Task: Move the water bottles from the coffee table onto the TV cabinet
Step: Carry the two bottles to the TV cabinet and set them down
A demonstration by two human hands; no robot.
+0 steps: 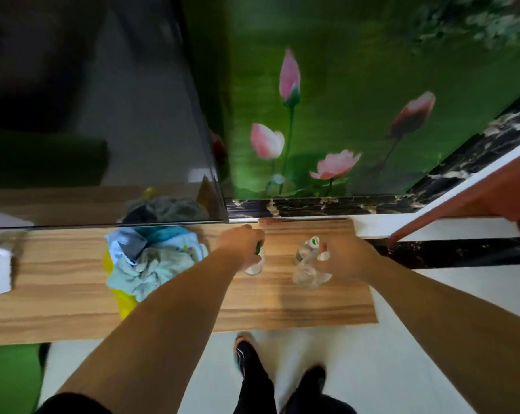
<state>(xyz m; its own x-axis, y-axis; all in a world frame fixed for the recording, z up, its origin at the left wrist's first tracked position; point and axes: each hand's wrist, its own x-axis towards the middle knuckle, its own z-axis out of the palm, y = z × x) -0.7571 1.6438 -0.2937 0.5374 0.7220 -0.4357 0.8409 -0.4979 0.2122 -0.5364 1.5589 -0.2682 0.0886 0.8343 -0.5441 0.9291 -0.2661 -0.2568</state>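
Wood-grain TV cabinet (312, 303) under dark TV (103, 115), lotus mural (342, 115) behind, pale floor (357, 369) below. Left hand (242, 248) grips bottle (256, 262); right hand (347, 256) grips bottles (308, 264), bases on cabinet. Cloth pile (151, 258) left.

My left hand (242, 245) hides most of its water bottle (256, 264). Blur smears the bottles (308, 265) under my right hand (347, 256). The counter (58, 294) runs off the left edge.
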